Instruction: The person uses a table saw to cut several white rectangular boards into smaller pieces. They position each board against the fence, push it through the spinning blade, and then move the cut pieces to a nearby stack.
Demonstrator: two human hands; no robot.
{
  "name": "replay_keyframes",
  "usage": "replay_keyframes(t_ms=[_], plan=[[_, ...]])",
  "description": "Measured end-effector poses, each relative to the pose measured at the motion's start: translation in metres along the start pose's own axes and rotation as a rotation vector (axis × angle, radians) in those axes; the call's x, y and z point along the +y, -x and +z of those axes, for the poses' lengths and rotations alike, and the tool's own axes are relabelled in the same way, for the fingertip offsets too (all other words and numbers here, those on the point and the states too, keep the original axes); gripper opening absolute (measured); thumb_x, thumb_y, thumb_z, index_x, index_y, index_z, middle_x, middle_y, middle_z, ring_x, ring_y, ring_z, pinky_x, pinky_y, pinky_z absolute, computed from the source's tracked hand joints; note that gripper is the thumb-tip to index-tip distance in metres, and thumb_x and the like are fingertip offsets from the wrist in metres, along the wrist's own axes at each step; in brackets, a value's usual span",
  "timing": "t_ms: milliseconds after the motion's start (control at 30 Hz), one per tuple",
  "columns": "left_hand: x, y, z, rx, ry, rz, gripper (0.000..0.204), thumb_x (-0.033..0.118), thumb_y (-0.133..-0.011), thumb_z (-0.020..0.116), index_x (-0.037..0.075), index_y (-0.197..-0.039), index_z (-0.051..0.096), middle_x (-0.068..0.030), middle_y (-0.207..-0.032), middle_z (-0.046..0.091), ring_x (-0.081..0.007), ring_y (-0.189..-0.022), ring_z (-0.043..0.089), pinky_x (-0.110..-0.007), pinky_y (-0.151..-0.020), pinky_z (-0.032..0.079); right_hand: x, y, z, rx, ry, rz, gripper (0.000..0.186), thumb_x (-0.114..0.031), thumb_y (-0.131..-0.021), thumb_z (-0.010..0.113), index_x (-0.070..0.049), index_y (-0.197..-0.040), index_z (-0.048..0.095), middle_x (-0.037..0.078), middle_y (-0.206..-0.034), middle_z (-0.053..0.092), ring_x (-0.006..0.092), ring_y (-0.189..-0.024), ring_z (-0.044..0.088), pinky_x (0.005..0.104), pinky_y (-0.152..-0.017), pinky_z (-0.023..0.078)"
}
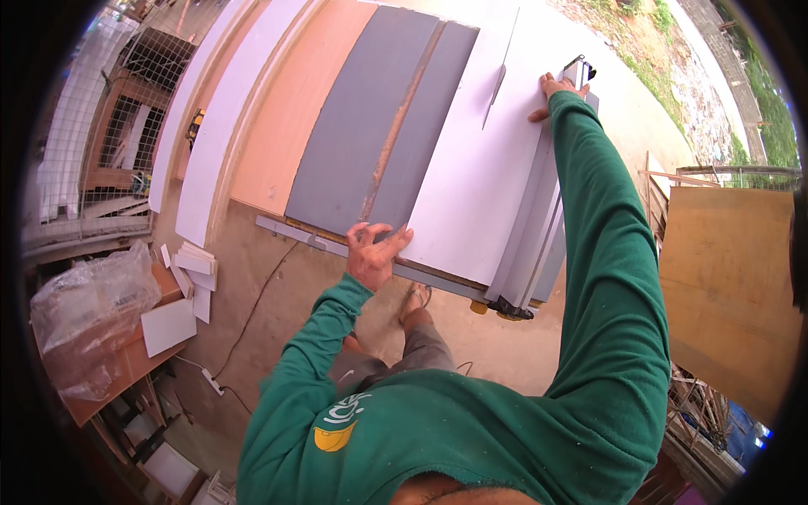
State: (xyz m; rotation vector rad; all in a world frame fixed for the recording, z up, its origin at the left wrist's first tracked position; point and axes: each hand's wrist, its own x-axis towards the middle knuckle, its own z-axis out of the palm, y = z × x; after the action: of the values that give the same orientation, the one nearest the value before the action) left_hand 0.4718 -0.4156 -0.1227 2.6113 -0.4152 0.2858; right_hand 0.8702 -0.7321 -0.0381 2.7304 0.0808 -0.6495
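A white board (463,194) lies on the grey top of a table saw (341,135), flanked by a long metal fence (530,219) on the right. A thin upright metal blade or plate (498,84) rises through the board's far part. My left hand (375,257) rests at the board's near-left corner and the saw's front edge, fingers bent and apart, thumb against the board. Stretched forward, my right hand (560,97) rests by the fence's far end, fingers apart over the board's right side and fence. My right sleeve hides part of the fence.
A peach panel (278,143) and long white strips (220,126) lie left of the saw. A wire cage (93,143), plastic-covered boxes (88,320) and offcuts (194,278) are further left. A cord (244,328) runs across the floor. A plywood sheet (724,286) stands at right.
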Motion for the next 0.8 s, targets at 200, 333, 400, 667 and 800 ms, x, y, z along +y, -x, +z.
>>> replay_keyframes(t_ms=[200, 333, 400, 667, 800], plan=[[-0.006, -0.023, -0.004, -0.041, 0.068, 0.027, 0.061, 0.003, -0.077, 0.074, 0.022, -0.134, 0.066, 0.0019, -0.122, 0.073, -0.0191, -0.110, 0.058, -0.045, -0.106, 0.027, 0.009, -0.023, 0.000, 0.024, 0.007, -0.014, 0.130, -0.064, -0.049, 0.091, -0.024, -0.158, 0.032, -0.004, -0.163, 0.033, 0.0229, -0.153, 0.024, 0.0718, -0.120, 0.007], [-0.012, -0.031, -0.003, -0.085, 0.072, 0.054, 0.060, 0.005, -0.079, 0.074, 0.023, -0.135, 0.064, 0.0009, -0.124, 0.072, -0.0184, -0.111, 0.059, -0.046, -0.106, 0.028, 0.007, -0.029, -0.005, 0.009, 0.019, -0.023, 0.129, -0.062, -0.052, 0.091, -0.023, -0.159, 0.030, -0.003, -0.164, 0.032, 0.0233, -0.153, 0.024, 0.0726, -0.120, 0.007], [-0.012, -0.036, -0.001, -0.077, 0.095, 0.052, 0.063, 0.002, -0.077, 0.074, 0.022, -0.136, 0.064, 0.0010, -0.121, 0.074, -0.0181, -0.110, 0.059, -0.045, -0.106, 0.028, 0.007, -0.029, -0.010, 0.002, 0.030, -0.027, 0.129, -0.062, -0.052, 0.090, -0.023, -0.159, 0.030, -0.002, -0.164, 0.031, 0.0238, -0.153, 0.025, 0.0726, -0.120, 0.007], [-0.015, -0.053, 0.001, -0.076, 0.115, 0.075, 0.064, 0.000, -0.076, 0.074, 0.019, -0.137, 0.063, -0.0014, -0.118, 0.074, -0.0188, -0.110, 0.059, -0.047, -0.105, 0.029, 0.015, -0.050, -0.014, -0.029, 0.072, -0.027, 0.131, -0.066, -0.053, 0.088, -0.020, -0.159, 0.027, -0.001, -0.165, 0.028, 0.0273, -0.154, 0.021, 0.0730, -0.120, 0.007], [-0.017, -0.062, 0.003, -0.081, 0.128, 0.079, 0.065, -0.001, -0.077, 0.075, 0.018, -0.138, 0.063, -0.0031, -0.114, 0.076, -0.0195, -0.110, 0.059, -0.047, -0.104, 0.030, 0.018, -0.060, -0.014, -0.022, 0.084, -0.042, 0.131, -0.067, -0.054, 0.087, -0.018, -0.160, 0.026, 0.000, -0.166, 0.028, 0.0273, -0.154, 0.021, 0.0733, -0.119, 0.008]])
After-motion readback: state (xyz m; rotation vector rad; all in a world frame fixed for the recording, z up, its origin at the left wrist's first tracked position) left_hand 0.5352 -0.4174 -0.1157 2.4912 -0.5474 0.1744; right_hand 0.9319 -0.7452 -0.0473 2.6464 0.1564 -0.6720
